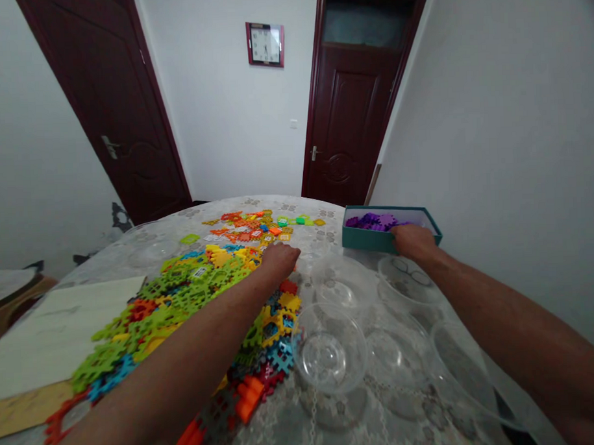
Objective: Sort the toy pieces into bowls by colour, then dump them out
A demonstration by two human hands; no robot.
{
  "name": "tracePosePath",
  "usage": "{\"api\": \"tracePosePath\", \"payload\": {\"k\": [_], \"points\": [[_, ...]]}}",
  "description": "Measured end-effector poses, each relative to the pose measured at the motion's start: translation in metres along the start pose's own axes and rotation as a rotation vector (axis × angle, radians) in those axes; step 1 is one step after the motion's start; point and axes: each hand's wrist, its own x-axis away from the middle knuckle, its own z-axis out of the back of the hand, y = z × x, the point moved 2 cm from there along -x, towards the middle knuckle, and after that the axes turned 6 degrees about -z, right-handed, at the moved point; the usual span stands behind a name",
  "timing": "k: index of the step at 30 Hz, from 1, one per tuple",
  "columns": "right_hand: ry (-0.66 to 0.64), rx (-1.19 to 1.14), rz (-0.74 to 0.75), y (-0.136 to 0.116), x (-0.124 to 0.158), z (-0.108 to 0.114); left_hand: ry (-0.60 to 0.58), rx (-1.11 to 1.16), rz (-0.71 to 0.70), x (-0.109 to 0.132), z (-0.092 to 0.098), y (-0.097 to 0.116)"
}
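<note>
My left hand point(280, 259) is over the far right part of a large pile of colored plastic pieces point(196, 287), mostly green, yellow, blue and red. Its fingers are curled in, and what they may hold is hidden. My right hand point(414, 240) reaches over the front wall of a teal box point(368, 238) at the far right, and its fingertips are out of sight behind that wall. Purple pieces point(375, 220) lie inside the box, just left of the hand. Beyond the pile, smaller orange, yellow and green pieces point(243, 235) are scattered.
Several clear plastic bowls point(331, 357) stand on the patterned tablecloth point(265, 438) between my arms. A pale sheet or board point(52, 328) lies at the left. Behind the table are a wall with a clock point(265, 44) and two dark red doors point(356, 116).
</note>
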Motion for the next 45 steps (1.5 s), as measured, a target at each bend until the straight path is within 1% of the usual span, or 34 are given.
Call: {"api": "tracePosePath", "payload": {"k": [3,7,11,14,19,23,26,28,30,31,32,34,36,38,40,41,43,45], "points": [[0.029,0.012,0.017,0.006,0.010,0.017,0.024,0.006,0.017,0.001,0.003,0.000],[0.074,0.028,0.029,0.005,0.027,0.044,0.056,0.020,0.044,0.003,0.006,0.002],[0.122,0.023,0.021,0.001,0.047,0.071,0.069,0.046,0.087,0.006,0.001,0.005],[0.151,0.031,0.010,0.000,0.059,0.087,0.080,0.064,0.112,0.006,-0.004,0.006],[0.175,0.059,0.008,0.002,0.075,0.105,0.095,0.079,0.156,-0.001,-0.009,0.003],[0.177,0.067,-0.010,0.001,0.082,0.114,0.109,0.082,0.153,-0.005,-0.009,0.004],[0.182,0.075,0.016,-0.007,0.089,0.121,0.114,0.088,0.139,0.001,-0.003,0.006],[0.185,0.078,0.049,-0.016,0.096,0.128,0.123,0.097,0.141,0.012,0.005,0.004],[0.184,0.071,0.087,-0.028,0.107,0.137,0.141,0.107,0.161,0.033,0.016,-0.003],[0.182,0.062,0.110,-0.035,0.115,0.142,0.151,0.110,0.177,0.047,0.022,-0.008],[0.180,0.050,0.138,-0.043,0.123,0.147,0.168,0.116,0.196,0.064,0.028,-0.014],[0.185,0.017,0.205,-0.061,0.143,0.160,0.222,0.129,0.235,0.106,0.039,-0.029],[0.196,-0.042,0.316,-0.082,0.166,0.173,0.374,0.197,0.272,0.157,0.048,-0.043],[0.199,-0.134,0.458,-0.105,0.190,0.186,0.516,0.250,0.277,0.211,0.055,-0.052],[0.172,-0.252,0.594,-0.128,0.211,0.199,0.610,0.306,0.323,0.260,0.060,-0.054],[0.146,-0.314,0.649,-0.140,0.221,0.205,0.630,0.331,0.357,0.281,0.061,-0.053],[0.080,-0.436,0.737,-0.166,0.240,0.216,0.645,0.383,0.435,0.315,0.061,-0.048],[0.010,-0.541,0.811,-0.191,0.256,0.225,0.661,0.447,0.515,0.340,0.058,-0.044]]}}
